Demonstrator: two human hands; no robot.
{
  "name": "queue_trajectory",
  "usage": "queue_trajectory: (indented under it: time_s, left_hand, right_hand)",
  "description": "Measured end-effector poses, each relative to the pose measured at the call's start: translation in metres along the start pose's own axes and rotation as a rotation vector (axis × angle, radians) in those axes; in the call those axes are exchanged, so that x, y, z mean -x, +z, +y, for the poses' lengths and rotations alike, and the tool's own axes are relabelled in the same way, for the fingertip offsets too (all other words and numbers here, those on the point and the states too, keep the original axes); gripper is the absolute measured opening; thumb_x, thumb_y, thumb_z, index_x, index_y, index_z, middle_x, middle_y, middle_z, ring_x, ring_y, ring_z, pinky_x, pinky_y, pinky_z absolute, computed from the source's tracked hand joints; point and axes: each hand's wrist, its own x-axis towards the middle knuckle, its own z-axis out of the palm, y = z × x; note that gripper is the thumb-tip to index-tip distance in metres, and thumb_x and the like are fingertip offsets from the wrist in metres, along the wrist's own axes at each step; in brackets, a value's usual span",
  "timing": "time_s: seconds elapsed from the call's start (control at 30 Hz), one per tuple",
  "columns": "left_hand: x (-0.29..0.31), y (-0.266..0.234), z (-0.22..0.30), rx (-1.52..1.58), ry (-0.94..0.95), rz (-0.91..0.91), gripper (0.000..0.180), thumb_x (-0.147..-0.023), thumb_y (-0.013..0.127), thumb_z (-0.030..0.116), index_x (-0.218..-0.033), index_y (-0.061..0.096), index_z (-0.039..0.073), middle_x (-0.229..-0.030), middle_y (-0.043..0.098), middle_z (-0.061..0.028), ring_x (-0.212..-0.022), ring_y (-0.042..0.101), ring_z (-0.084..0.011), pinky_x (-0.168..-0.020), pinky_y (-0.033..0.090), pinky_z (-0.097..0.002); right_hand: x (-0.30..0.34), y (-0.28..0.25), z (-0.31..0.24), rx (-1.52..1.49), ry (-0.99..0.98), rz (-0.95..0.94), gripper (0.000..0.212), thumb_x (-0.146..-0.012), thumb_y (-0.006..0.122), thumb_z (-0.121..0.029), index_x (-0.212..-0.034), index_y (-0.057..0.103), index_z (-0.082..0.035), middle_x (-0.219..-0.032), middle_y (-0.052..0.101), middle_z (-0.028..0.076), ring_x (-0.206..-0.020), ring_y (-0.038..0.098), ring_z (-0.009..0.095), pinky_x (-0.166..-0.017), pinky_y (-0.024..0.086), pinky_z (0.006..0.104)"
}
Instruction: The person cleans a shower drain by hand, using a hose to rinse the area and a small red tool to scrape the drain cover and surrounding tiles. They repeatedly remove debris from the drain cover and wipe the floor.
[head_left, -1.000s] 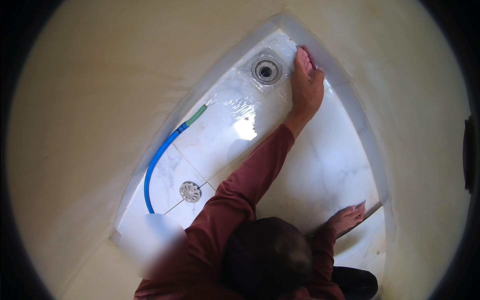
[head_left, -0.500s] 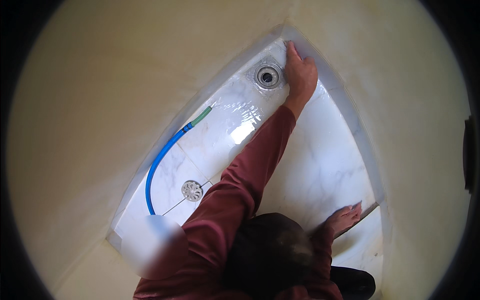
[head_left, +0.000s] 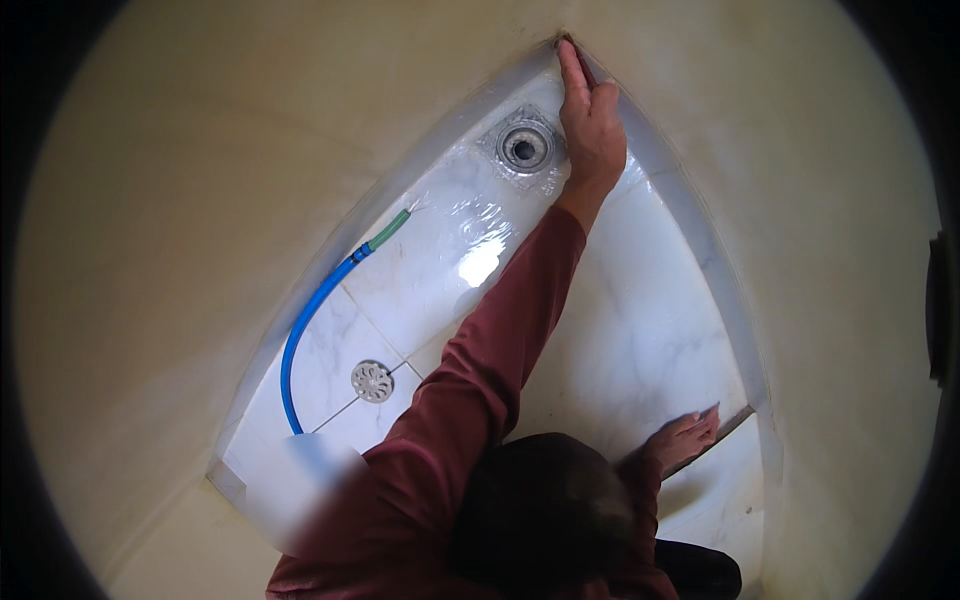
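Observation:
My left hand (head_left: 594,128) reaches to the far corner of a marble-patterned floor. It grips a thin dark-red strip (head_left: 581,62), whose kind I cannot make out. The forefinger lies along it, and its tip meets the corner. Just left of this hand is a round metal drain opening (head_left: 524,149) with wet tile around it. At lower right, my right hand (head_left: 690,434) rests beside a dark floor edge, fingers stretched out and holding nothing I can see. A dark rounded shape (head_left: 542,515) sits between my arms.
A blue hose (head_left: 305,322) with a green end piece (head_left: 389,231) curves along the left side, with water near its tip. A round slotted metal drain cover (head_left: 372,382) lies on the tiles. Beige walls (head_left: 200,250) with pale skirting (head_left: 700,215) close in both sides.
My left hand has moved farther into the corner, and the dark-red strip now shows beside its forefinger. My right hand stays in place. The view has shifted slightly.

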Motion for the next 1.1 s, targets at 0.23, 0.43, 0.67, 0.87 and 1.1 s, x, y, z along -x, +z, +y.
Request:
queue_trajectory:
  time_s: [0.23, 0.43, 0.67, 0.87, 1.1]
  left_hand:
    - [-0.008, 0.009, 0.008, -0.192, -0.067, 0.088, 0.07, -0.108, 0.046, 0.023, -0.17, 0.022, 0.001, -0.152, 0.059, -0.022, -0.126, 0.065, -0.031, -0.108, 0.047, -0.0375]
    - [-0.019, 0.008, 0.008, -0.19, 0.02, 0.096, 0.068, -0.109, 0.048, 0.025, -0.166, 0.026, -0.006, -0.152, 0.053, -0.0235, -0.123, 0.055, -0.0299, -0.107, 0.044, -0.0352]
    - [-0.003, 0.006, 0.002, -0.131, 0.005, 0.084, 0.067, -0.111, 0.046, 0.03, -0.167, 0.03, -0.002, -0.132, 0.067, -0.0203, -0.102, 0.064, -0.0228, -0.097, 0.05, -0.033]
    - [-0.016, 0.022, 0.015, -0.032, -0.156, 0.091, 0.067, -0.111, 0.046, 0.033, -0.164, 0.033, -0.005, -0.13, 0.069, -0.0236, -0.111, 0.067, -0.0343, -0.099, 0.05, -0.0404]
    - [-0.016, 0.017, -0.011, -0.514, 0.058, 0.154, 0.068, -0.107, 0.045, 0.027, -0.162, 0.03, -0.01, -0.138, 0.064, -0.0308, -0.128, 0.062, -0.0478, -0.108, 0.046, -0.0463]
  right_hand:
    - [0.002, -0.002, 0.005, 0.022, 0.019, -0.004, 0.056, -0.11, 0.04, -0.038, -0.153, 0.054, -0.004, -0.149, 0.054, 0.027, -0.139, 0.051, 0.044, -0.116, 0.043, 0.0577]
    - [0.001, -0.001, 0.007, 0.025, 0.001, 0.001, 0.056, -0.112, 0.039, -0.04, -0.153, 0.055, -0.005, -0.146, 0.055, 0.027, -0.14, 0.051, 0.043, -0.115, 0.044, 0.0553]
    - [0.006, -0.019, 0.019, 0.116, -0.038, -0.001, 0.052, -0.111, 0.041, -0.033, -0.152, 0.055, -0.005, -0.147, 0.054, 0.026, -0.138, 0.052, 0.042, -0.114, 0.044, 0.0561]
    - [0.001, -0.009, 0.004, 0.057, 0.014, 0.039, 0.052, -0.111, 0.041, -0.034, -0.149, 0.056, -0.002, -0.147, 0.055, 0.026, -0.136, 0.053, 0.043, -0.115, 0.044, 0.0556]
    - [-0.003, -0.001, 0.004, 0.005, -0.024, 0.028, 0.054, -0.111, 0.042, -0.036, -0.148, 0.057, 0.0, -0.144, 0.058, 0.027, -0.134, 0.054, 0.043, -0.114, 0.045, 0.0557]
